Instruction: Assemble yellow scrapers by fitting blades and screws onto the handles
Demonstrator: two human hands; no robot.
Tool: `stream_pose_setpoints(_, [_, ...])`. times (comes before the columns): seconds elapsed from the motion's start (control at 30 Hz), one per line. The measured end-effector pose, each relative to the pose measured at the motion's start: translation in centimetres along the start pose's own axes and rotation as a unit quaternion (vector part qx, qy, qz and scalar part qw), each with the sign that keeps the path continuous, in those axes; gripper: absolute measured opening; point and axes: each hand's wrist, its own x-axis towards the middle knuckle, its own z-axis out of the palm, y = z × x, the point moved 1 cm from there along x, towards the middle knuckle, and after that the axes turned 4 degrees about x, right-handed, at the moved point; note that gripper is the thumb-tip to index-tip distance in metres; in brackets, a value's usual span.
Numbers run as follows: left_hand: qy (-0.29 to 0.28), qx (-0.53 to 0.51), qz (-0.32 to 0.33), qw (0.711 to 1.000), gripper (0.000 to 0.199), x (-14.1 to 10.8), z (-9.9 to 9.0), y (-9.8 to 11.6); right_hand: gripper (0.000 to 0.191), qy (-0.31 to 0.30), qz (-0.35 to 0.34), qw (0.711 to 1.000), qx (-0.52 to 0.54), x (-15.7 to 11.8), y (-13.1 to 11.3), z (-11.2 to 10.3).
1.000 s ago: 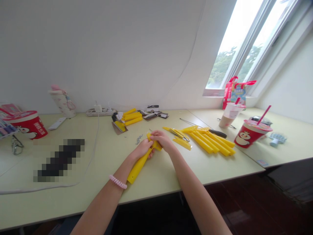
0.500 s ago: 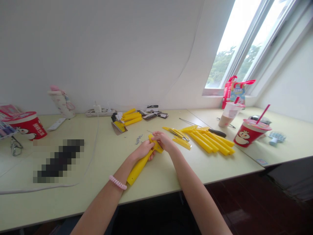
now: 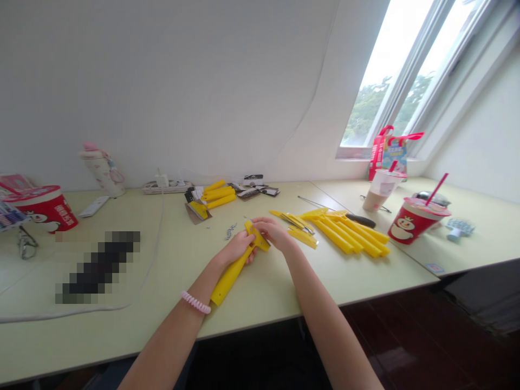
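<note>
My left hand (image 3: 238,248) is closed around a yellow scraper (image 3: 231,279) just below its wide head. The scraper lies slanted, its handle end pointing down toward my wrist. My right hand (image 3: 275,233) is at the head, fingers bent and pressed against its upper edge. A small thin bit shows beyond those fingertips, too small to name. A small heap of screws (image 3: 231,232) lies left of the hands. To the right are loose yellow scraper parts (image 3: 303,236) with metal pieces among them, and several yellow handles (image 3: 349,233) side by side.
Behind sit packaged yellow scrapers (image 3: 219,196) and dark wrappers (image 3: 260,189). A screwdriver (image 3: 361,219) lies behind the handles. Red cups (image 3: 414,222) stand at both sides, with a milky drink cup (image 3: 379,189) at right. A power strip (image 3: 174,188) is by the wall.
The fingers of my right hand have shifted slightly at the scraper's head, and the scraper has moved a touch. Both hands stay in nearly the same place.
</note>
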Motion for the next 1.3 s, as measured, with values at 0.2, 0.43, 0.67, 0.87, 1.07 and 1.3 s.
stream_pose_setpoints(0.2, [-0.012,-0.003,-0.01,1.0,0.015,0.0,0.0,0.2,0.017,-0.05,-0.023,0.996,-0.077,-0.4,-0.3,-0.2])
stream_pose_setpoints(0.43, [-0.014,-0.018,-0.003,1.0,0.016,-0.4,0.2,0.6,0.019,-0.084,-0.049,0.99,-0.099,-0.7,-0.4,-0.4])
stream_pose_setpoints(0.67, [0.039,0.023,0.001,0.999,0.035,-0.3,-0.1,0.7,0.019,-0.067,-0.037,0.993,-0.093,-0.5,-0.3,-0.7])
stream_pose_setpoints(0.87, [0.133,0.236,0.121,0.955,0.074,-1.6,-1.1,1.9,0.024,-0.016,-0.023,0.994,-0.107,-0.1,-0.1,-1.5])
stream_pose_setpoints(1.07, [0.035,0.407,0.193,0.892,0.048,-3.2,-0.7,2.8,0.02,0.019,0.008,0.997,-0.072,-0.3,-0.3,-1.8])
stream_pose_setpoints(1.3, [0.011,0.5,0.208,0.841,0.046,-3.5,-0.2,3.1,0.017,0.028,0.012,0.997,-0.072,-0.4,-0.4,-2.1])
